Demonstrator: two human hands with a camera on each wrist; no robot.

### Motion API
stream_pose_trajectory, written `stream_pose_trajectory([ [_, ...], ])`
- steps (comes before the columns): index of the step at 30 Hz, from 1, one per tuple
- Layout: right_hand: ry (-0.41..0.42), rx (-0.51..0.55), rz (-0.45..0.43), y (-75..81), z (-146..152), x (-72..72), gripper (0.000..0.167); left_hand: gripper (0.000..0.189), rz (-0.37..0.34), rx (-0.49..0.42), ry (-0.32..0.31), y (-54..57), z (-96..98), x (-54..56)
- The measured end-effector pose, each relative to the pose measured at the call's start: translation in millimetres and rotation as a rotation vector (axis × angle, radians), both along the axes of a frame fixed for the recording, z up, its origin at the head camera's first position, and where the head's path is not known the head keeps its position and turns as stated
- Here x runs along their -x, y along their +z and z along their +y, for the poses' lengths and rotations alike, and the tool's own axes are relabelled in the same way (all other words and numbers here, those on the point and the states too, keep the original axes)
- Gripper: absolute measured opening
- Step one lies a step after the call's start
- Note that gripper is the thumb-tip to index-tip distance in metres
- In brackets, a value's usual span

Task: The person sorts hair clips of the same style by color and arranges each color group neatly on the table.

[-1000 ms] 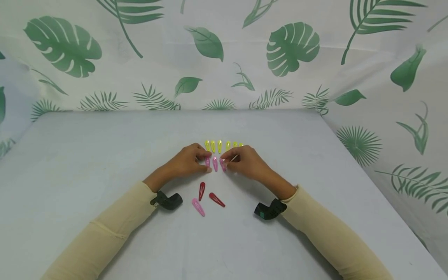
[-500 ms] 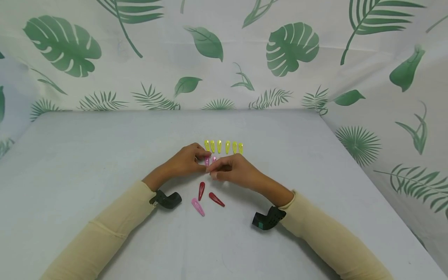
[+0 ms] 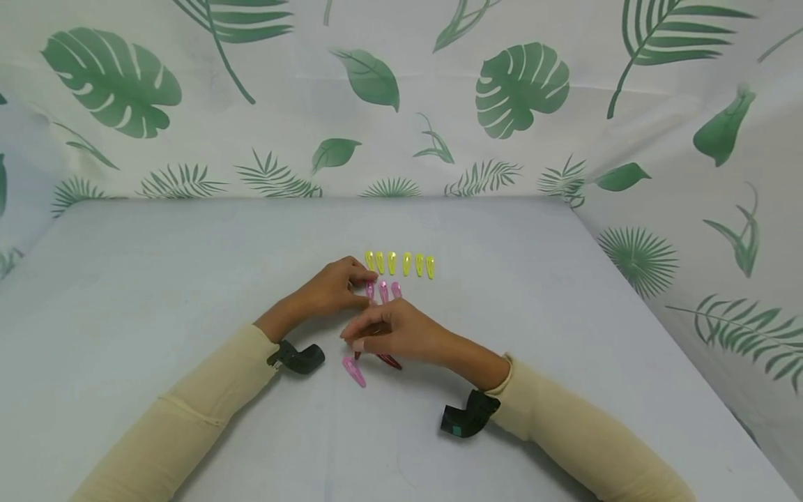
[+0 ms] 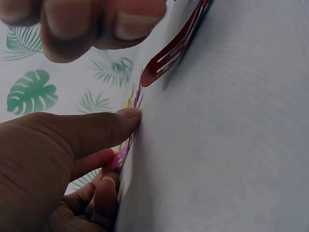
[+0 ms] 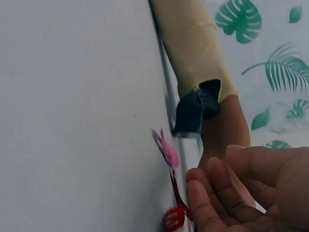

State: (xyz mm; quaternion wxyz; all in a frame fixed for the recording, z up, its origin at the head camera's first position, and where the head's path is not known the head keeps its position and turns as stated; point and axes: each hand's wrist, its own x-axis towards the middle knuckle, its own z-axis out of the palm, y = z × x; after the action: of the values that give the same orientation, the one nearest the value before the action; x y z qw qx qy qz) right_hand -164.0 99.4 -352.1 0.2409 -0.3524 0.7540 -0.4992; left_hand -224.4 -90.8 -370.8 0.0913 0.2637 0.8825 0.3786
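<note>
My left hand (image 3: 323,287) pinches the leftmost pink snap hair clip (image 3: 370,289) lengthwise between thumb and fingertips, the clip lying on the table. To its right sit two more pink clips, a middle pink clip (image 3: 384,290) and a right pink clip (image 3: 396,288), their lower ends partly covered. My right hand (image 3: 404,332) hovers over two red hair clips, its fingers loosely bent around nothing. One red clip (image 3: 390,361) shows below the palm; the other is mostly hidden. Just beneath the fingertips lies a loose pink clip (image 3: 354,372), also seen in the right wrist view.
A row of several yellow hair clips (image 3: 406,264) lies behind the pink ones. The white table (image 3: 188,265) runs back to a leaf-printed cloth (image 3: 401,104). A dark camera mount (image 3: 470,415) is strapped to each wrist.
My right hand has let go of the right pink clip and moved left and toward me, over the red clips. The left hand has stayed at the leftmost pink clip.
</note>
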Motion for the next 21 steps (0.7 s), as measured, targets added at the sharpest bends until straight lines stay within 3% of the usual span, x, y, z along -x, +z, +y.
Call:
stream_pose_trajectory([
  [12,0.041,-0.013,0.03,-4.1,-5,-8.3,0.021,0.051,-0.009,-0.003,0.017,1.2,-0.3,-0.9],
  [21,0.0,-0.052,-0.009,-3.7,-3,-12.9,0.026,0.051,-0.015,-0.007,0.029,-1.4,1.1,-0.1],
])
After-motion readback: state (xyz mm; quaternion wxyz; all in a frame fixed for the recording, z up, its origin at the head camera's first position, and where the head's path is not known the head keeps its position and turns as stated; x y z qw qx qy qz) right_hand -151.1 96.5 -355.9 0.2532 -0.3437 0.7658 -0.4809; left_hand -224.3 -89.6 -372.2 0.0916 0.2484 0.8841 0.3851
